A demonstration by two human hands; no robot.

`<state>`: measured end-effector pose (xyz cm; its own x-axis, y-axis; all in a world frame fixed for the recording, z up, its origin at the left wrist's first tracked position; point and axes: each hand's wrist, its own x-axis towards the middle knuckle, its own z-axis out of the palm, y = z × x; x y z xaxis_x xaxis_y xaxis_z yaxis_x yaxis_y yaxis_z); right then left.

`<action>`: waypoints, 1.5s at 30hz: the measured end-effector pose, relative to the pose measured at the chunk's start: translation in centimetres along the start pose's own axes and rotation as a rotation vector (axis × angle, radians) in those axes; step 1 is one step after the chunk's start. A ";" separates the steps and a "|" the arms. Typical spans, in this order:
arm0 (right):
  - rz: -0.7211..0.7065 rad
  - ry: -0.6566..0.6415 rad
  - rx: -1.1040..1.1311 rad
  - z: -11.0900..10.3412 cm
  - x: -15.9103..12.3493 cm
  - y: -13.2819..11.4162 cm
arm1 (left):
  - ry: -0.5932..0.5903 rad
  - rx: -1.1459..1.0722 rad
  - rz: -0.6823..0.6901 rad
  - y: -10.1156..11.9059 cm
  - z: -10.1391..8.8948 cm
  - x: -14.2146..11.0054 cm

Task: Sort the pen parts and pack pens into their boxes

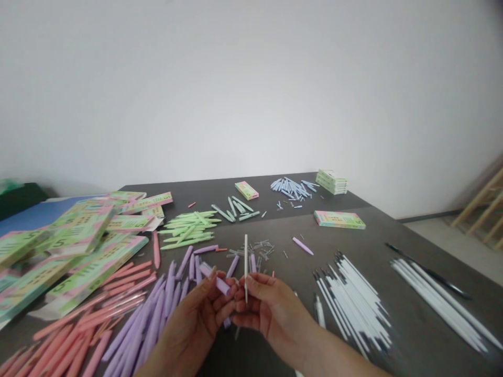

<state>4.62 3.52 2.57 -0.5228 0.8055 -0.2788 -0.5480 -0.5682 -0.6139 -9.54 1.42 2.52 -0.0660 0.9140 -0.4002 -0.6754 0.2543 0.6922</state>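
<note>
Toward the bench's (275, 224) near edge, I see the left hand (198, 309) pinching a purple pen barrel (223, 286) and the right hand (271, 303) a slim white refill (246, 254), apparently mid-assembly, the next move calling for aligning their ends.

A large "5" stands on one left box (80, 230), and another "5" on the lower box (100, 272) nearer the front. The far box (247, 190) also bears a "5". Dark print on these boxes and on the right box (339, 220) is too small to read.
</note>
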 end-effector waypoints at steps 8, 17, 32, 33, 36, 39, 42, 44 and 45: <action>-0.085 0.055 -0.345 -1.2 1.4 -0.3 | 0.154 0.020 -0.004 0.4 -1.0 1.6; -0.191 0.072 -0.503 -1.2 1.3 -1.5 | -0.176 0.328 -0.192 0.3 -1.0 0.4; -0.487 0.199 -0.417 -3.3 2.6 -4.8 | -0.322 1.711 0.399 -4.2 1.2 -1.0; -0.496 0.205 -0.410 -3.3 2.6 -4.9 | -0.341 1.736 0.412 -4.6 1.2 -0.9; -0.499 0.205 -0.403 -3.1 2.4 -5.0 | -0.383 1.810 0.454 -5.4 1.1 -0.4; -0.492 0.192 -0.410 -2.9 2.2 -5.1 | -0.414 1.893 0.492 -5.9 1.2 -0.1; -0.490 0.186 -0.414 -2.8 2.0 -5.1 | -0.461 1.972 0.517 -6.1 1.3 -0.1; -0.486 0.185 -0.414 -2.8 2.0 -5.1 | -0.481 2.003 0.529 -6.1 1.3 -0.2; -0.482 0.185 -0.413 -2.8 2.1 -5.0 | -0.488 2.012 0.531 -6.2 1.4 -0.2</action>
<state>8.13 8.52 3.02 -0.1411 0.9900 -0.0015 -0.3778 -0.0552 -0.9242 -4.36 0.09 -0.83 0.4326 0.8978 -0.0823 0.8633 -0.3861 0.3252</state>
